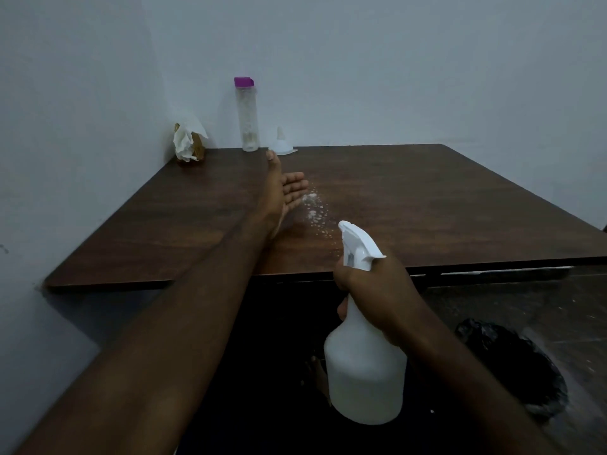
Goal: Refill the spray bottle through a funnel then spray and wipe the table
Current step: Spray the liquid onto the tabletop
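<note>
Table (pixel 427 198): left hand (pixel 284 195) blocks spray bottle (pixel 364 356).

- The right hand (pixel 371 290) gripped the white spray bottle (pixel 364 366) by its neck at lower centre of the frame, nozzle aimed up-left.
- Droplets (pixel 317 213) hung over the brown table (pixel 427 205).
- The left hand (pixel 282 192) lay open, edge-down, at centre.
- A purple-capped bottle (pixel 247 114), white funnel (pixel 281 144) and crumpled tissue (pixel 188 139) stood at upper centre-left.
</note>
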Action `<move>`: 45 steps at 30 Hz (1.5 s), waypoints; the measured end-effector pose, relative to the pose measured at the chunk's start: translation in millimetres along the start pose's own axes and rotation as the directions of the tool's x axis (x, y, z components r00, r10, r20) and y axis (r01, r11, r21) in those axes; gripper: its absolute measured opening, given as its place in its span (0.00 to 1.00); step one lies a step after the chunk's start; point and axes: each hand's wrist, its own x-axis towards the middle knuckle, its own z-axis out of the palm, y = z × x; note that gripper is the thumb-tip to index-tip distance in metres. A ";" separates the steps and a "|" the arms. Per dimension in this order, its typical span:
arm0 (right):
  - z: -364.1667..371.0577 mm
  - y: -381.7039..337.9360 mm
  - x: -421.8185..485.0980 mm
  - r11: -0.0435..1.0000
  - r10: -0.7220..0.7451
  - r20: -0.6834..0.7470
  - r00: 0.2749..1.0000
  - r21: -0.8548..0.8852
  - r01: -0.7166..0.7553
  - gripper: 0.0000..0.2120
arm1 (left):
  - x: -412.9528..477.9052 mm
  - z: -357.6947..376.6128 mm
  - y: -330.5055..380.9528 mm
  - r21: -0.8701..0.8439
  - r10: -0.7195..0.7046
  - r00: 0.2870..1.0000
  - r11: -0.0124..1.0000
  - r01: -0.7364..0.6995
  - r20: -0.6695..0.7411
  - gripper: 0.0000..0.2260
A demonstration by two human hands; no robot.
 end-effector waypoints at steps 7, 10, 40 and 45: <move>-2.9 0.6 4.8 1.000 -0.005 -0.034 0.999 0.019 0.005 0.07 | 10.5 14.0 -0.8 -0.002 0.014 0.999 1.000 -0.014 0.049 0.42; -6.5 1.0 7.0 1.000 -0.003 -0.025 1.000 0.016 0.003 0.12 | 14.7 7.2 -3.8 0.063 0.045 0.999 0.997 -0.043 -0.021 0.40; -7.8 0.4 2.4 0.999 0.033 -0.029 0.999 0.030 -0.032 0.10 | 13.8 -22.6 -29.4 0.287 0.188 0.951 0.951 -0.114 -0.244 0.22; -7.4 0.5 2.7 1.000 0.017 -0.023 1.000 0.019 -0.017 0.09 | 17.7 -23.3 -35.7 0.317 0.225 0.950 0.937 -0.149 -0.218 0.17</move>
